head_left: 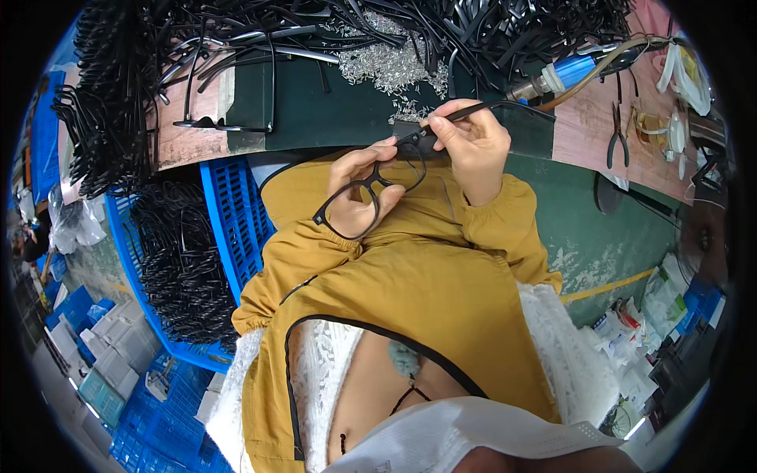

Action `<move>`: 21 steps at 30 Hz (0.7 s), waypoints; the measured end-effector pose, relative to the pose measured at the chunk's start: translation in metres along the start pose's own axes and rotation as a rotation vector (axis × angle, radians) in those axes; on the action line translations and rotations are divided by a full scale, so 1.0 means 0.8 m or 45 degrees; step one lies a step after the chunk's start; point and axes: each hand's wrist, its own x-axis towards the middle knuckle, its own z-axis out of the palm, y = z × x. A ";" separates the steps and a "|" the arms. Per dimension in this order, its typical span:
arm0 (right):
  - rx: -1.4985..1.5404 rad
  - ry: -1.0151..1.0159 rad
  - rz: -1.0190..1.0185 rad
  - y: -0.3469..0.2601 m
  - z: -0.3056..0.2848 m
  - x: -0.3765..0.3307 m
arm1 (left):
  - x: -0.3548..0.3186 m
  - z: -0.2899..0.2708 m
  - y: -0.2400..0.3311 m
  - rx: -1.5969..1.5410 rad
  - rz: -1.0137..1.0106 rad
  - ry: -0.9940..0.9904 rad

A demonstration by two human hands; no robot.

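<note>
My left hand [347, 175] grips a black eyeglass front [382, 182] by its rims and bridge, tilted above my lap at the bench edge. In my right hand [482, 151], thumb and fingers pinch a black temple arm [497, 105] near its hinge end, and its long end stretches off to the right. Hinge end and front's upper corner come together between the two hands; whether they are joined, I cannot tell. Just beyond lies a heap of tiny silvery screws [386, 65] on the dark green bench mat [300, 98].
Loose black temple arms [505, 31] pile along the back. A pair of glasses [225, 126] rests at left, beside stacked black frames [102, 118]. A blue power screwdriver [572, 71] and pliers [617, 142] lie right. A blue crate [236, 213] holds many black frames [181, 260].
</note>
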 end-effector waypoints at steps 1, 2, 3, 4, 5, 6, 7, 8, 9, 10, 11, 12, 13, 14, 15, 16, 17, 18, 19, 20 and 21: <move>-0.031 -0.007 0.015 -0.001 0.001 0.000 | -0.005 0.000 -0.002 0.030 0.025 -0.002; -0.050 -0.004 0.029 -0.002 0.002 0.000 | -0.008 0.000 -0.005 0.124 0.008 0.019; -0.069 -0.003 0.038 -0.002 0.002 0.000 | -0.009 0.002 -0.008 0.215 0.065 0.016; -0.073 0.007 0.036 -0.001 0.003 -0.001 | -0.008 0.005 -0.013 0.309 0.083 0.032; -0.076 0.017 0.037 0.000 0.003 -0.001 | -0.007 0.007 -0.016 0.318 0.162 0.058; -0.059 0.025 0.025 0.003 0.005 -0.002 | -0.004 0.009 -0.019 0.329 0.201 0.101; -0.156 0.051 -0.060 0.006 0.007 -0.002 | -0.001 0.011 -0.020 0.358 0.268 0.105; -0.235 0.071 -0.161 0.008 0.009 -0.003 | 0.002 0.011 -0.020 0.444 0.344 0.082; -0.325 0.074 -0.231 0.010 0.012 -0.003 | 0.005 0.012 -0.019 0.503 0.378 0.054; -0.586 0.025 -0.303 0.011 0.013 -0.004 | 0.007 0.012 -0.016 0.559 0.439 0.021; -0.583 0.013 -0.317 0.010 0.014 -0.004 | 0.009 0.012 -0.012 0.620 0.488 -0.014; -0.579 0.001 -0.341 0.007 0.011 -0.005 | 0.010 0.013 -0.008 0.603 0.473 -0.027; -0.555 -0.031 -0.411 0.004 0.008 -0.004 | 0.012 0.011 -0.002 0.522 0.350 -0.018; -0.484 -0.107 -0.212 -0.003 0.002 -0.004 | 0.013 0.010 0.005 0.449 0.203 -0.008; -0.452 -0.230 -0.135 -0.009 -0.005 -0.002 | 0.015 0.007 0.012 0.353 0.156 0.019; -0.407 -0.404 -0.062 -0.018 -0.014 0.002 | 0.018 0.007 0.018 -0.026 0.056 0.038; -0.318 -0.571 -0.008 -0.026 -0.021 0.010 | 0.021 0.002 0.025 0.012 -0.036 0.172; -0.304 -0.754 0.052 -0.035 -0.026 0.020 | 0.027 -0.005 0.031 -0.228 -0.210 0.372; -0.172 -0.751 0.079 -0.038 -0.024 0.036 | 0.033 -0.010 0.036 -0.445 -0.326 0.506; -0.245 -0.663 -0.075 -0.041 -0.015 0.056 | 0.040 -0.020 0.041 -0.515 -0.381 0.516; -0.304 -0.581 -0.254 -0.043 -0.001 0.081 | 0.046 -0.024 0.044 -0.554 -0.419 0.549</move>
